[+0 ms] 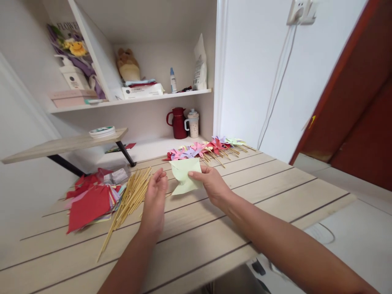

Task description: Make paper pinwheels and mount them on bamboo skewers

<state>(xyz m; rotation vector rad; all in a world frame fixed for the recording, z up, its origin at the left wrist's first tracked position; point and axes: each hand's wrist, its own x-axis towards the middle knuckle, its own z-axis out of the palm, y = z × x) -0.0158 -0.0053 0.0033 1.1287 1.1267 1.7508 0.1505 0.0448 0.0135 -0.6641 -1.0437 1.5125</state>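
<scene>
Pinching the green paper (185, 174) with right hand (211, 183) fingers, left hand (155, 196) curled loosely at nine o'clock; careful folds need neat corners.

A single view, from a camera worn on the person's head, looks forward and down across the wooden surface (214, 228) from close above its near edge. It faces the white shelves (131, 100) at the back wall, with both forearms reaching in from the bottom of the frame.
</scene>
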